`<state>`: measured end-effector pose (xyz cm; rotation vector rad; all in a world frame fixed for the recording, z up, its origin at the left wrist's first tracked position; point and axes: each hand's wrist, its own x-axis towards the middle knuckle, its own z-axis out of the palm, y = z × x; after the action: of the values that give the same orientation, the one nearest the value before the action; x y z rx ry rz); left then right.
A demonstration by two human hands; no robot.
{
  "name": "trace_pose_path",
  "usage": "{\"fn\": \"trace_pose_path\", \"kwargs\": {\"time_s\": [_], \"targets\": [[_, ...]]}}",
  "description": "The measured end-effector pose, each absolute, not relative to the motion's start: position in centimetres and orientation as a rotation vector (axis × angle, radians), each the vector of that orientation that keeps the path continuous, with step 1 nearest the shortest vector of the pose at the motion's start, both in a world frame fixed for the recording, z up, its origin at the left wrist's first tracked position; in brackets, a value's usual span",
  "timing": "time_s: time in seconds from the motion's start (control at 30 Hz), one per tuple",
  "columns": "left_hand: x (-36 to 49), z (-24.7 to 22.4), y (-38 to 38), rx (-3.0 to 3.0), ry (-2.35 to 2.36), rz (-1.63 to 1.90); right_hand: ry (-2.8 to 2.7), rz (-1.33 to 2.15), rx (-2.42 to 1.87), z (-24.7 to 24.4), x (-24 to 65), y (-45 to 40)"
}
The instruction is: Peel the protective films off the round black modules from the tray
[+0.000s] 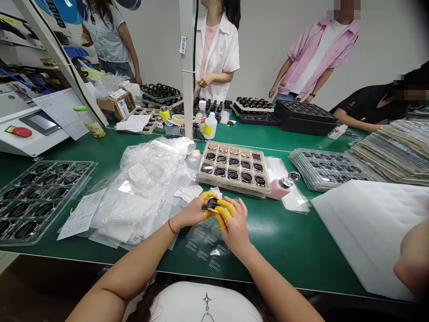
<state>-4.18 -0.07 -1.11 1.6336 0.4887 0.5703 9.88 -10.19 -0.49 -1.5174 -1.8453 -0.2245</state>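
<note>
Between my two hands is a small round dark disc with a shiny rim, like a watch case [213, 204]. My left hand [194, 211], in yellow finger cots, grips it from the left. My right hand [233, 219], also in yellow finger cots, pinches it from the right. Below them on the green table lies a clear sheet [209, 246] with round outlines and white print. Just beyond my hands sits a stack of clear trays [234, 185] filled with round dark pieces, with gold-toned ones in its back row.
Left are crumpled plastic bags [144, 192], a printed paper [82, 214] and another tray of discs [36, 192]. A pink pump bottle [280, 188], stacked trays [321, 167] and white foam sheets [362, 223] lie right. A white post [187, 67] rises behind; several people are beyond.
</note>
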Motion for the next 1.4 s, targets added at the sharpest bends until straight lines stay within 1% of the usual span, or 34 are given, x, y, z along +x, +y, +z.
{"fn": "trace_pose_path", "kwargs": {"time_s": [0.37,0.63,0.77,0.87,0.97,1.03,1.1,1.17,1.23,1.27,1.4], "targets": [[-3.8,-1.7,-0.5,1.580,0.460,0.582,-1.791,-0.388,-1.552,-0.7,9.9,-8.6],[-3.7,-1.6,-0.5,1.586,0.461,0.575,-1.750,-0.355,-1.622,-1.6,10.7,-7.3],[-3.5,-1.5,-0.6,1.557,0.442,0.559,-1.756,-0.315,-1.646,-1.1,10.9,-6.8],[-3.4,-1.7,-0.6,1.499,0.455,0.549,-1.764,-0.153,-1.596,-0.4,11.7,-6.8],[-3.4,-1.8,-0.6,1.433,0.504,0.516,-1.550,0.107,-1.612,-0.6,14.1,-6.9],[-3.5,-1.7,-0.6,1.407,0.529,0.490,-1.417,0.234,-1.686,-1.6,16.3,-7.0],[-3.6,-1.5,-0.6,1.399,0.537,0.472,-1.413,0.264,-1.786,-3.0,18.4,-7.1],[-3.6,-1.4,-0.6,1.409,0.537,0.468,-1.448,0.206,-1.856,-4.1,19.4,-7.2],[-3.5,-1.5,-0.7,1.436,0.538,0.468,-1.452,0.176,-1.838,-4.5,18.9,-7.3],[-3.4,-1.5,-0.8,1.451,0.539,0.472,-1.449,0.217,-1.788,-4.5,18.1,-7.4],[-3.1,-2.0,-1.0,1.475,0.497,0.496,-1.494,0.575,-1.504,-3.2,13.8,-6.8]]}}
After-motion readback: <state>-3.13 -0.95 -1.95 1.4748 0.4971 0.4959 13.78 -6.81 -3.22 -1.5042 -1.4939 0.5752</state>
